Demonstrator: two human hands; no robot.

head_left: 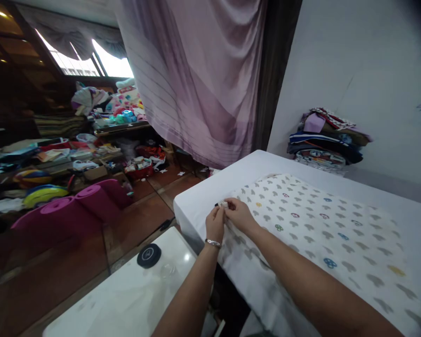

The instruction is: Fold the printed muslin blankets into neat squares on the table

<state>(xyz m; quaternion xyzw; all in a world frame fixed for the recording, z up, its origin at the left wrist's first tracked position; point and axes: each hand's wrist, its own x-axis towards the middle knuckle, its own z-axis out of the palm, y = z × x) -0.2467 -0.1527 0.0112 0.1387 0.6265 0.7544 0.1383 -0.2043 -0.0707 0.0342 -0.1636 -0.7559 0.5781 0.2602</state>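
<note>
The patterned cloth (312,234) is lying spread over a white-sheeted surface (245,175), soft and matte, its pale ground carrying rows of grey mushroom-like shapes with a few blue, red, green and yellow ones among them. Its near edge is hanging in loose folds beneath my wrists. The sheet below is looking smooth on top and is rounding over at the corner.

My left hand (215,222) is rising steeply, wrist ringed by a shiny metal bracelet (213,243); my right hand (241,215) is slanting in from the right, knuckles up. The fingertips of both are nearly meeting at the cloth's corner, closed in a tight pinch on a small, crumpled white bit of it. A tiny dark thing is showing by my left fingertips, too small to tell. Beside my left forearm, a black disc (149,255) is resting on a glossy white tabletop (115,299).
</note>
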